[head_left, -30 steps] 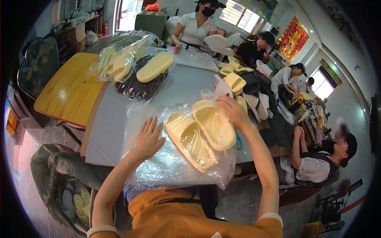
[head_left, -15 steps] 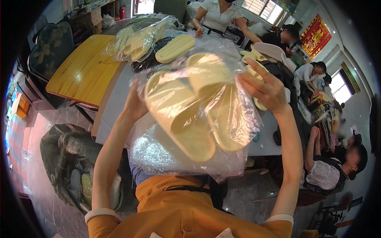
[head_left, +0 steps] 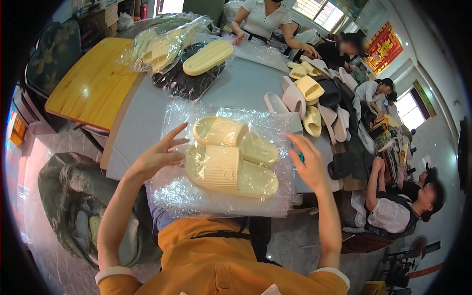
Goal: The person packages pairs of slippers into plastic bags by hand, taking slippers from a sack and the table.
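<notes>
A pair of pale yellow slide slippers [head_left: 221,167] lies in a clear plastic bag [head_left: 172,189] at the near edge of the table, on what looks like more clear plastic. The slippers lie side by side, toes to the left, with ribbed straps facing up. At the bag's left edge, my left hand [head_left: 158,156] is open, fingers spread and curved towards the plastic. My right hand [head_left: 309,162] is open by the bag's right edge, thumb and fingers apart. Neither hand grips the slippers; light contact with the plastic is hard to make out.
Several loose yellow, grey and black slippers [head_left: 312,91] are heaped at the right. Bagged slippers [head_left: 160,51] and a single yellow slipper [head_left: 208,57] lie at the far left. A yellow wooden table [head_left: 91,83] adjoins, above an open sack [head_left: 73,196]. Other people sit around the far and right sides.
The bagged slippers have gone from being held up, tilted, between both hands to lying flat on the table. Both hands have let go and come lower.
</notes>
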`<action>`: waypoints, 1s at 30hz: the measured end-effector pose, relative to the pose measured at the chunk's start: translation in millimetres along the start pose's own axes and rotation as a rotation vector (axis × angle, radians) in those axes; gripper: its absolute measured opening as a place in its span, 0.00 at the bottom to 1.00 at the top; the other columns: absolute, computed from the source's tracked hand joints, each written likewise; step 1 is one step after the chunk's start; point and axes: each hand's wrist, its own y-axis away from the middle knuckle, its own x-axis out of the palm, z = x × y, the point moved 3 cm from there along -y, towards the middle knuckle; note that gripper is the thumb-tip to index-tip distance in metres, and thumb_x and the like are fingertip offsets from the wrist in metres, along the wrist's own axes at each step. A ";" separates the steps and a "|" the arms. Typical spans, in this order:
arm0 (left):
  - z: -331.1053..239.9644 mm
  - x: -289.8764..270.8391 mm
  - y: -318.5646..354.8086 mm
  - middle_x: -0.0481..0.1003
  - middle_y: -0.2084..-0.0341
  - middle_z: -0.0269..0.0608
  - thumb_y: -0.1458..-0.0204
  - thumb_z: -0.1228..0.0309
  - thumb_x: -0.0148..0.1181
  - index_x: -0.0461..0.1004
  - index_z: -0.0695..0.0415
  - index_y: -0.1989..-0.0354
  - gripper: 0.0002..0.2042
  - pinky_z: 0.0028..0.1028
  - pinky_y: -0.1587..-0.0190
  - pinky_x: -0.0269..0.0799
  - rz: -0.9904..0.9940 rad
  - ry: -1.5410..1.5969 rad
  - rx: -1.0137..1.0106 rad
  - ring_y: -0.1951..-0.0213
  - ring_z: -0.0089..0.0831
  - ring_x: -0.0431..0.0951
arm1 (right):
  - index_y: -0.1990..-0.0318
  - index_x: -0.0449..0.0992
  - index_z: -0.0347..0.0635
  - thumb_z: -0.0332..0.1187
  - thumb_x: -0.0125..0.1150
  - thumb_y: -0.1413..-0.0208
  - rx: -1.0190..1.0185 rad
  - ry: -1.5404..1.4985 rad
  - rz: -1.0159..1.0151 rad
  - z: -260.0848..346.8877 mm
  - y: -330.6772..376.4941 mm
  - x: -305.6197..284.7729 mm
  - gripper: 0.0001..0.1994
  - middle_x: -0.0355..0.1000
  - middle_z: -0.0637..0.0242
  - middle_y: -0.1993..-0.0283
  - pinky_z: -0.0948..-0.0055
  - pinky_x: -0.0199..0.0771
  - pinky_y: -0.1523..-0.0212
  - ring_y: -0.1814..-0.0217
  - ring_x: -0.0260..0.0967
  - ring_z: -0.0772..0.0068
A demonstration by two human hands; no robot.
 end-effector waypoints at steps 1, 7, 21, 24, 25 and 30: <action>0.7 -0.3 -1.7 0.58 0.31 0.58 0.43 0.73 0.60 0.43 0.44 0.23 0.42 0.31 0.49 0.75 -0.015 0.012 -0.003 0.39 0.40 0.69 | 0.36 0.69 0.43 0.25 0.59 0.41 0.138 -0.072 -0.039 -1.0 9.2 4.9 0.24 0.71 0.57 0.40 0.64 0.75 0.46 0.42 0.72 0.58; -34.0 41.0 9.1 0.57 0.28 0.40 0.55 0.91 0.43 0.52 0.55 0.25 0.42 0.24 0.57 0.73 -0.197 -0.115 0.337 0.57 0.25 0.72 | 0.27 0.55 0.44 0.35 0.57 0.34 0.565 -0.547 -0.110 -42.7 53.1 48.5 0.30 0.69 0.52 0.39 0.59 0.74 0.43 0.40 0.71 0.57; -15.4 31.4 46.5 0.58 0.37 0.48 0.55 0.91 0.45 0.65 0.54 0.33 0.36 0.26 0.54 0.72 -0.366 -0.438 0.388 0.56 0.31 0.71 | 0.24 0.50 0.47 0.24 0.57 0.38 0.278 -1.190 -0.150 1.2 -24.6 51.3 0.36 0.69 0.54 0.36 0.67 0.71 0.42 0.37 0.70 0.63; -18.5 41.0 62.6 0.58 0.37 0.52 0.55 0.91 0.47 0.66 0.54 0.34 0.35 0.29 0.53 0.73 -0.446 -0.738 0.427 0.55 0.36 0.72 | 0.24 0.49 0.49 0.22 0.55 0.39 0.255 -1.118 -0.129 1.7 -24.8 43.9 0.37 0.68 0.54 0.36 0.69 0.74 0.45 0.41 0.72 0.65; -16.3 41.1 65.1 0.60 0.37 0.53 0.52 0.87 0.52 0.68 0.55 0.36 0.31 0.35 0.47 0.72 -0.435 -0.786 0.362 0.50 0.43 0.72 | 0.25 0.50 0.49 0.23 0.54 0.38 0.258 -1.133 -0.140 -0.6 -20.0 45.7 0.35 0.68 0.54 0.36 0.70 0.75 0.46 0.43 0.73 0.65; -12.6 10.4 62.9 0.66 0.36 0.51 0.48 0.78 0.59 0.69 0.56 0.38 0.26 0.42 0.35 0.62 -0.361 -1.321 0.297 0.38 0.52 0.67 | 0.29 0.59 0.46 0.27 0.52 0.34 0.470 -1.360 -0.216 -28.9 19.3 61.5 0.26 0.69 0.55 0.38 0.69 0.76 0.46 0.45 0.74 0.67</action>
